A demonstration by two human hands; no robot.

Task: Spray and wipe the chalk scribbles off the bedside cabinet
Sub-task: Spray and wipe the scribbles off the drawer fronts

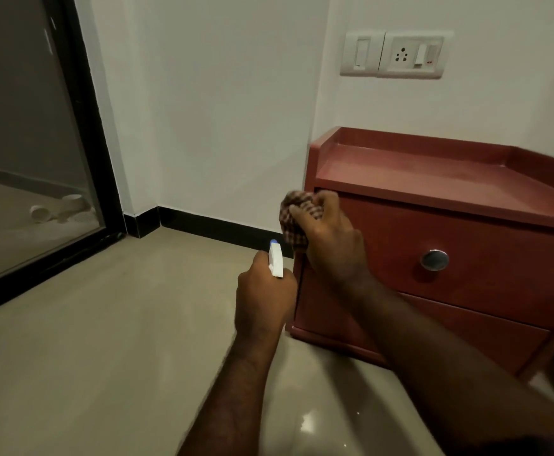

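Bedside cabinet, one knob, one cloth, one spray bottle

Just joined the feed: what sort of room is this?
Probably a bedroom corner: a red bedside cabinet against the white wall, a switch-and-socket plate above it, and a black-framed glass door alongside.

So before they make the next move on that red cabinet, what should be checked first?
1. Is the spray bottle firmly held? The left hand grips it: ok.
2. Is the cloth ready? It is bunched in the right hand: ok.
3. Is the cloth at the cabinet? It is at the left front corner: ok.
4. Is the nozzle aimed at the cabinet? Cannot tell.
5. Are any chalk scribbles left? None show on the top or front, and the left side is hidden: cannot tell.
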